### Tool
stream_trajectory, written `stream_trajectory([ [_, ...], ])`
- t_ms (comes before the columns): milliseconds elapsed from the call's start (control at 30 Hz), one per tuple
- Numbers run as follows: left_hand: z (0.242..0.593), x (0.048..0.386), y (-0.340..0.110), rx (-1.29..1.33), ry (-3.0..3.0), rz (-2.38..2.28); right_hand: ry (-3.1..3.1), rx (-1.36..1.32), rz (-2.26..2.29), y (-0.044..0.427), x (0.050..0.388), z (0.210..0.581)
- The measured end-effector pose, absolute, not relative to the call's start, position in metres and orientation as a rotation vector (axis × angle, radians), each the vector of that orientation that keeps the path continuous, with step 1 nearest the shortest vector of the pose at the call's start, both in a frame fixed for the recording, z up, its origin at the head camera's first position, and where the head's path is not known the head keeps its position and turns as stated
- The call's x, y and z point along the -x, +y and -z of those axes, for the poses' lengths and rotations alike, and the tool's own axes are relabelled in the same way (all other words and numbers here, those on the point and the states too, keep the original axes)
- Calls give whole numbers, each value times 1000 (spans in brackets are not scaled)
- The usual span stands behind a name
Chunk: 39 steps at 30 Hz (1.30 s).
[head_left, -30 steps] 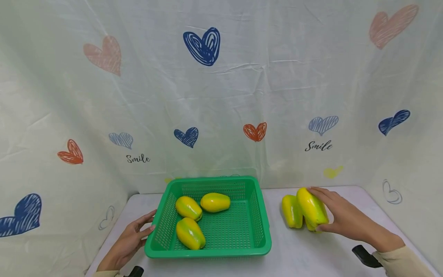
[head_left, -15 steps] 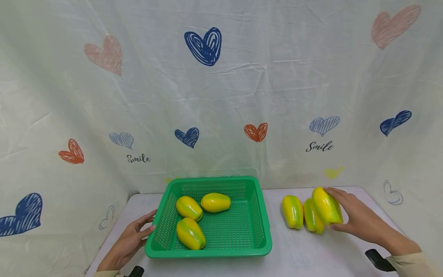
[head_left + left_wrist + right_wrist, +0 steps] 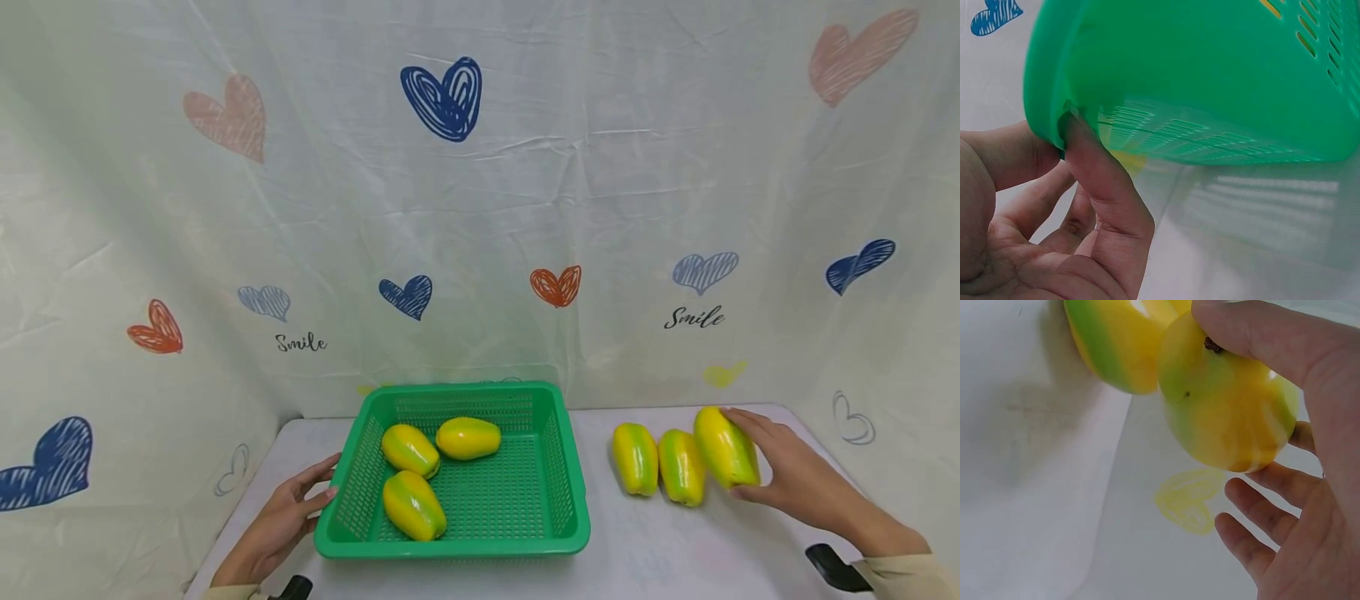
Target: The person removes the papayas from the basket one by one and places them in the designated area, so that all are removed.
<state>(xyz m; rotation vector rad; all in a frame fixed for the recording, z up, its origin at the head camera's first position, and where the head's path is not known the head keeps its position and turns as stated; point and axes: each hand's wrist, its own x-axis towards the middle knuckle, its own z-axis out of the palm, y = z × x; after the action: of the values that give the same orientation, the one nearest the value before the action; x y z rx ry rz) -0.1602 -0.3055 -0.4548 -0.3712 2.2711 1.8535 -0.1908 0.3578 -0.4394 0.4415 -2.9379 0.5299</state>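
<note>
The right hand (image 3: 798, 479) grips a yellow-green fruit (image 3: 726, 447) between thumb and fingers, at the right end of a row. Just left of it lie a second fruit (image 3: 682, 467) and a third (image 3: 635, 459). In the right wrist view the held fruit (image 3: 1229, 394) shows a dark stem spot near the thumb. The left hand (image 3: 277, 525) pinches the left rim of a green basket (image 3: 450, 548); the left wrist view has its thumb and index finger (image 3: 1107, 181) on the rim. Three similar fruits (image 3: 414, 506) lie in the basket's left and back part.
A white table (image 3: 637, 550) carries the basket and fruits. Behind it hangs a pale cloth (image 3: 480, 208) printed with hearts and the word Smile, and it also runs down both sides. A black strap piece shows at each wrist.
The right hand has moved to the right with its fruit, away from the other two, and the middle fruit is uncovered. The left hand and the basket look the same.
</note>
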Motion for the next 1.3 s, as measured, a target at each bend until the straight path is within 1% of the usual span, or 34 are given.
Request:
stream_trajectory([
  [400, 453, 160, -306, 371, 2273, -1841, -2935, -408, -530, 373, 195, 453],
  [833, 454, 159, -306, 354, 2277, -1836, -2936, -384, -524, 386, 201, 480],
  [1300, 455, 157, -306, 367, 2280, -1831, -2941, -410, -496, 386, 204, 496],
])
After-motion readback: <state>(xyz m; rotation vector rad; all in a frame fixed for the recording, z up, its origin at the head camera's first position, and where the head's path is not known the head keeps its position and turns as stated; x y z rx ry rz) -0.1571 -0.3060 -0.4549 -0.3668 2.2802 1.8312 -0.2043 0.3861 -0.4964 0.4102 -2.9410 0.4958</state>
